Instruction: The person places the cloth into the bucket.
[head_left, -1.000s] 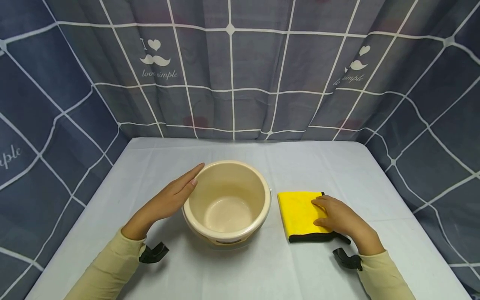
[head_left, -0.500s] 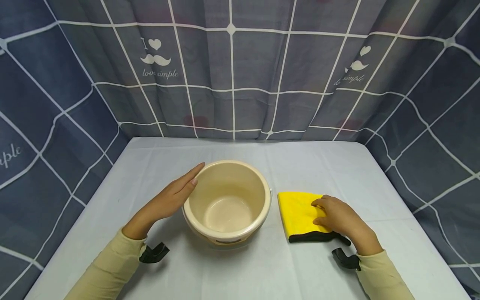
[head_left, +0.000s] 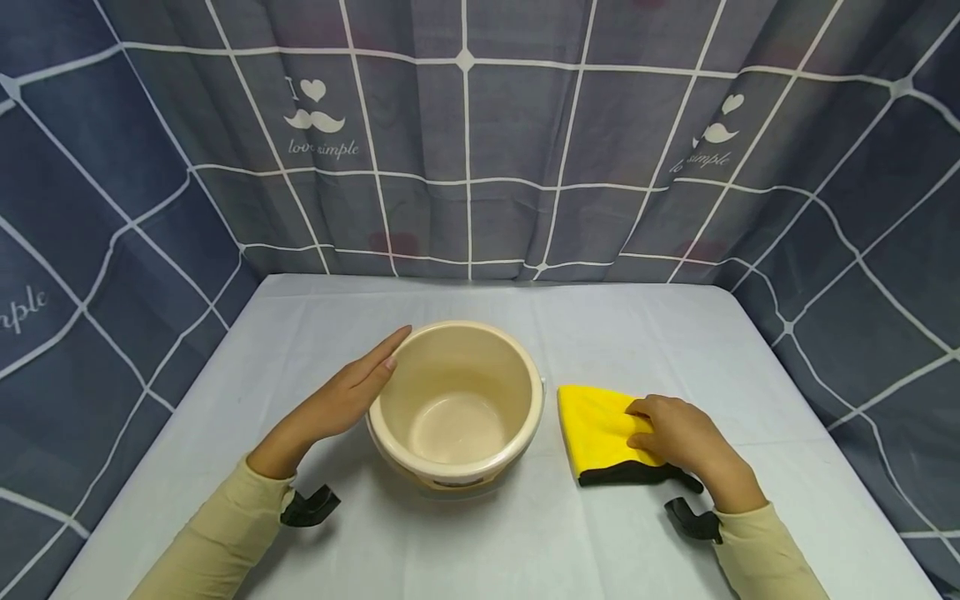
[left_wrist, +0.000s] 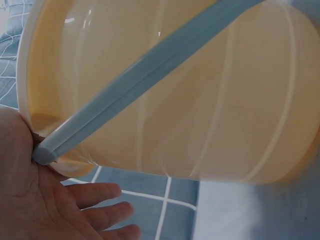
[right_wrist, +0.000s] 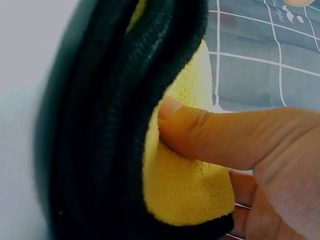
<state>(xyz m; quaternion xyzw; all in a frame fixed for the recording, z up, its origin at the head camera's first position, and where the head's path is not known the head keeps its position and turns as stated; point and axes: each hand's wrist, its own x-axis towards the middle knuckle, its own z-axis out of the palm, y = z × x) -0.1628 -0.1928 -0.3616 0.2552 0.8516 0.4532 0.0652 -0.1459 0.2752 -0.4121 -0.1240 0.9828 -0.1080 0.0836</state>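
Bucket [head_left: 459, 421] stands upright on the desk [head_left: 465, 550], left hand [head_left: 348, 396] straight-fingered against its rim [head_left: 453, 476]; right hand [head_left: 681, 432] pinches folded yellow cloth [head_left: 596, 429] — grip made, cloth apparently not fully lifted.

Your bucket [head_left: 457, 358] is cream, its handle [left_wrist: 145, 82] blue-grey. Your cloth [head_left: 600, 423] is yellow with black edges [head_left: 626, 474]. Your sleeves [head_left: 217, 533] are tan. You see white lines [head_left: 467, 125] and hearts [head_left: 313, 88] on dark grey-blue curtains [head_left: 517, 125].
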